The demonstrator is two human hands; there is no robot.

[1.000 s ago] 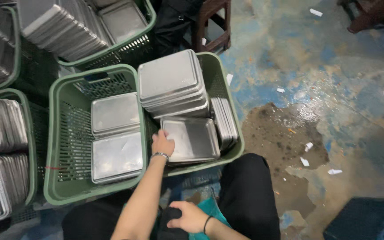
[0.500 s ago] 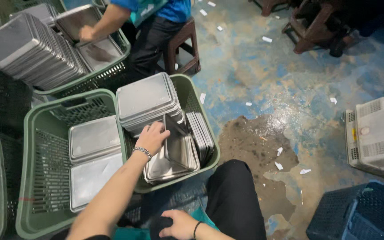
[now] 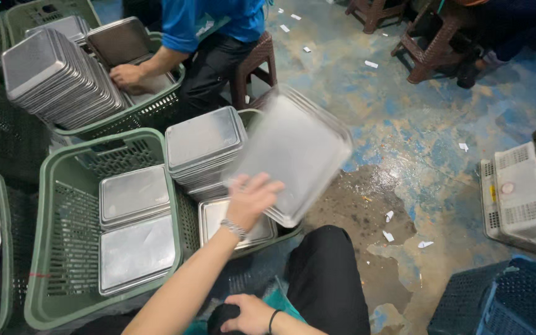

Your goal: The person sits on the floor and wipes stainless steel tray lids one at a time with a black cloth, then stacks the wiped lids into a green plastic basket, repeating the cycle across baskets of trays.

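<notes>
The left hand grips a steel tray by its near rim, fingers curled over the edge, holding it tilted and blurred above the green basket. It looks light, stiff and slick, best taken at the rolled rim. The right hand rests loosely curled at the lap, holding nothing. A stack of trays sits just beside.
</notes>
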